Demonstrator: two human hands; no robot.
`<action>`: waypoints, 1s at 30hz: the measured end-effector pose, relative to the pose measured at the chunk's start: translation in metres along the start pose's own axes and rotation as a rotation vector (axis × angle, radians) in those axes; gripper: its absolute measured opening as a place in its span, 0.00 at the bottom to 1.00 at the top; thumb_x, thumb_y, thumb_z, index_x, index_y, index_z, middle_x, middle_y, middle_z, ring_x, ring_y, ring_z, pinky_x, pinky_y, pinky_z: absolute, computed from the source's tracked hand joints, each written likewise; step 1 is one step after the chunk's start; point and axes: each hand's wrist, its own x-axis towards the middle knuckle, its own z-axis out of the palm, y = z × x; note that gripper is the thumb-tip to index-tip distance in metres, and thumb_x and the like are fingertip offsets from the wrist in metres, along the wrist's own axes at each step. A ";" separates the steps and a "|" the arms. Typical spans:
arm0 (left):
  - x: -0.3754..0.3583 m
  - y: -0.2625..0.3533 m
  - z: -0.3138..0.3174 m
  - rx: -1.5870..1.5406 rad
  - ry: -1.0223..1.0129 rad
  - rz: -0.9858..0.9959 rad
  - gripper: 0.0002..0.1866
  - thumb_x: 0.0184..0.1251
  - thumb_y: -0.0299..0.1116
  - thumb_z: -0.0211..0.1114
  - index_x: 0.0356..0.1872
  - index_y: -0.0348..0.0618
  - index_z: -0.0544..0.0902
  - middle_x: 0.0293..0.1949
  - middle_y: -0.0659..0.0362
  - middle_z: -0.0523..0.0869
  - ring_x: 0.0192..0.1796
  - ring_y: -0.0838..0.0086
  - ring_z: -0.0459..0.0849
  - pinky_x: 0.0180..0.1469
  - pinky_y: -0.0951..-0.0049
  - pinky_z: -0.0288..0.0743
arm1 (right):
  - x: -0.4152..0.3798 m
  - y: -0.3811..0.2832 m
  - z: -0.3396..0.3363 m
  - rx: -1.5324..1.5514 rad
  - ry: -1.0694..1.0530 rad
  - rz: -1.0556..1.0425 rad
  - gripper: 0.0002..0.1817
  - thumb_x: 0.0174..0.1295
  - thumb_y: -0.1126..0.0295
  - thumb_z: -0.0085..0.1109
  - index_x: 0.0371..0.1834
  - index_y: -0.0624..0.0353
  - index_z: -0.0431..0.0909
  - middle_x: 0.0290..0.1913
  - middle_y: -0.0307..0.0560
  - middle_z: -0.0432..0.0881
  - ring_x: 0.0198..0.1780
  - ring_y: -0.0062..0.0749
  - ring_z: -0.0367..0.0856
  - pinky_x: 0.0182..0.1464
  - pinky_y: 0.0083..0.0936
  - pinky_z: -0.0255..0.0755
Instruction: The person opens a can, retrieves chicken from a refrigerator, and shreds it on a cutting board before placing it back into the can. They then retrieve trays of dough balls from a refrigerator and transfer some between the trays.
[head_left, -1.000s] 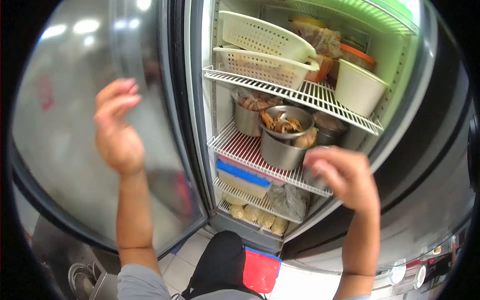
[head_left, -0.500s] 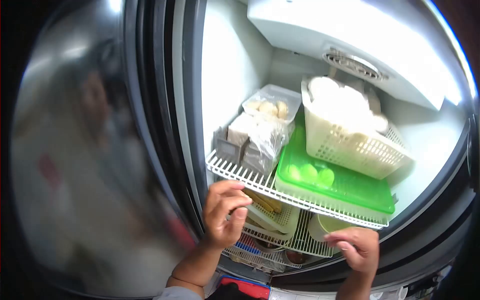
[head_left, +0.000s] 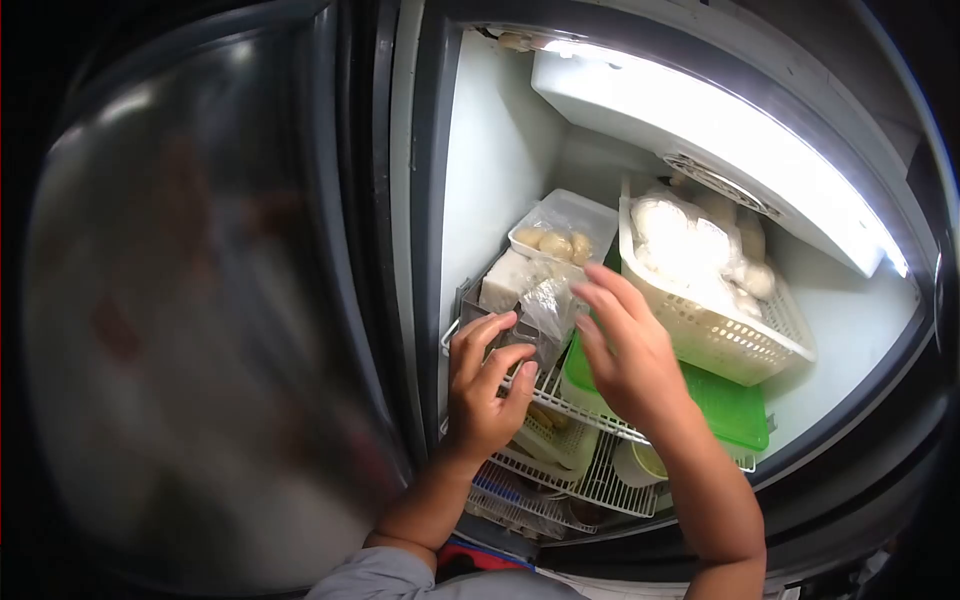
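Observation:
Inside a refrigerator, a grey container (head_left: 487, 327) with a white block and a clear plastic bag (head_left: 548, 302) on it sits at the left of the top wire shelf (head_left: 603, 412). My left hand (head_left: 487, 385) is at the front of that container, fingers curved and apart; whether it touches is hard to tell. My right hand (head_left: 628, 348) reaches over the shelf to the right of the plastic bag, fingers stretched out and holding nothing. Behind the bag is a clear tray (head_left: 590, 212) with several round pale items (head_left: 556, 243) in plastic.
A white perforated basket (head_left: 700, 325) full of white bagged items stands on a green-lidded box (head_left: 728, 405) at the right. Lower shelves hold a pale basket (head_left: 560, 447) and a round tub (head_left: 640, 463). The glass door (head_left: 200, 330) is at the left.
My right hand has risen from below the shelf's right front, moving left and up toward the plastic bag. My left hand is now closer to the grey container. The camera view has shifted.

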 end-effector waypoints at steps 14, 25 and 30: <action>-0.006 -0.006 0.007 -0.086 -0.015 0.038 0.06 0.55 0.22 0.61 0.34 0.40 0.82 0.50 0.51 0.79 0.56 0.55 0.74 0.59 0.59 0.68 | 0.096 0.056 0.082 -0.420 -0.521 0.557 0.31 0.53 0.58 0.59 0.62 0.53 0.67 0.62 0.57 0.68 0.59 0.60 0.71 0.56 0.48 0.71; -0.040 -0.011 -0.004 -0.851 0.207 -0.242 0.10 0.67 0.29 0.55 0.44 0.35 0.78 0.50 0.48 0.78 0.51 0.64 0.78 0.56 0.64 0.72 | 0.018 -0.039 0.019 -0.312 -0.050 0.056 0.18 0.46 0.69 0.64 0.41 0.56 0.72 0.43 0.51 0.72 0.40 0.43 0.74 0.34 0.37 0.78; -0.137 -0.045 -0.021 -1.217 -0.499 -1.026 0.37 0.60 0.51 0.67 0.63 0.35 0.68 0.60 0.51 0.73 0.58 0.67 0.74 0.59 0.67 0.67 | -0.065 -0.078 -0.023 -0.100 -0.212 -0.011 0.24 0.43 0.61 0.69 0.47 0.51 0.79 0.49 0.49 0.76 0.48 0.48 0.77 0.46 0.38 0.75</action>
